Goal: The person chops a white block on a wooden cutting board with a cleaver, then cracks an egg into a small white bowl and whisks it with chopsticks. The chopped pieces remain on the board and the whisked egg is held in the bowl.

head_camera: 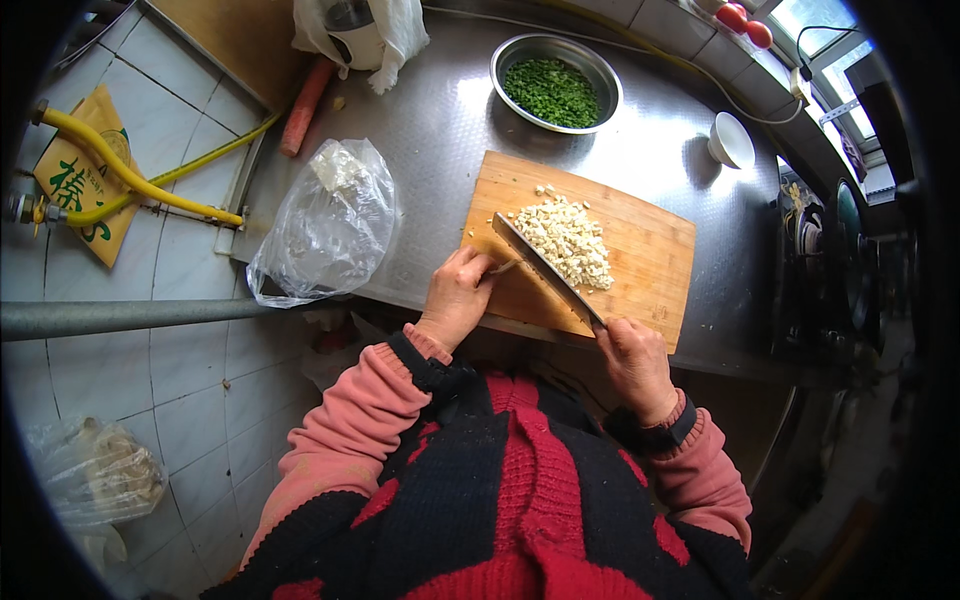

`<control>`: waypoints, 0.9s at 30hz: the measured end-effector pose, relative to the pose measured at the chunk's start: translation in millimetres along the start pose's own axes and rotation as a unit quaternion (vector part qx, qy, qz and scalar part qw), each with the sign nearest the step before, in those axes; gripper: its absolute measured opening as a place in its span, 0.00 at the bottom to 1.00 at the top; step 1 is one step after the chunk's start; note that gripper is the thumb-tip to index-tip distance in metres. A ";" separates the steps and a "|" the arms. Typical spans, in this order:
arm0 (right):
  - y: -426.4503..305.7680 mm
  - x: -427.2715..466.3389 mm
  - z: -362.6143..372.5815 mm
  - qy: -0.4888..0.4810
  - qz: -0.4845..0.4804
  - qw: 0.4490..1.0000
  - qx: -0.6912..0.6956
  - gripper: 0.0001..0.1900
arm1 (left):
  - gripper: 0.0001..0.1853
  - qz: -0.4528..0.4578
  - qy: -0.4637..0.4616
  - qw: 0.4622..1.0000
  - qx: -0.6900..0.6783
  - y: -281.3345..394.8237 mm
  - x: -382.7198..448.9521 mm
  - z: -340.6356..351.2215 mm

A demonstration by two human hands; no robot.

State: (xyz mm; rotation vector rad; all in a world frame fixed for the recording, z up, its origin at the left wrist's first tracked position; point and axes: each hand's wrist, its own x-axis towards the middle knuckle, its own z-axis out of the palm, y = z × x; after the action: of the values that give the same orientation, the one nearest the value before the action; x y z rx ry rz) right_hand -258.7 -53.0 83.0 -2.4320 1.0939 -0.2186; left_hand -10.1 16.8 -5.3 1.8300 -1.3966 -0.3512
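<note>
On the wooden cutting board [645, 262] lies a heap of small, pale diced food [566, 236]. My right hand [634, 360] grips the handle of a kitchen knife [547, 274], whose long blade slants across the board along the near left side of the heap. At the board's left edge, my left hand [459, 296] pinches a thin, pale brownish strip [506, 266] between thumb and fingers, close to the blade; what the strip is cannot be told. Behind the board stands a steel bowl [611, 105] filled with finely chopped greens [553, 91].
The board rests on a metal worktop [435, 135]. To its left are a clear plastic bag [330, 225] and a reddish cylindrical thing [307, 109]. A small white bowl [731, 141] sits at the back right, near a stove [814, 247]. Yellow hoses [150, 191] run along the left.
</note>
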 end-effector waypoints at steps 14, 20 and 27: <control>-2.7 -1.1 0.4 -0.009 -0.011 1.000 -0.005 0.11 | 0.07 0.007 -0.003 1.000 -0.014 0.2 -0.9 1.6; -6.6 1.3 2.6 -0.005 -0.015 1.000 0.007 0.11 | 0.08 0.011 -0.014 1.000 0.021 -0.4 -1.8 1.1; -7.1 -0.3 1.0 -0.014 -0.021 1.000 -0.001 0.10 | 0.08 0.023 -0.012 0.999 -0.025 2.0 -4.9 -1.8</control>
State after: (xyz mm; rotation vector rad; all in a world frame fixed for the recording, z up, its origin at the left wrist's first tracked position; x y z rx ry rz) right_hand -253.8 -48.3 85.5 -2.4534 1.0332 -0.1978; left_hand -12.0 21.9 -3.8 1.7548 -1.4321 -0.3820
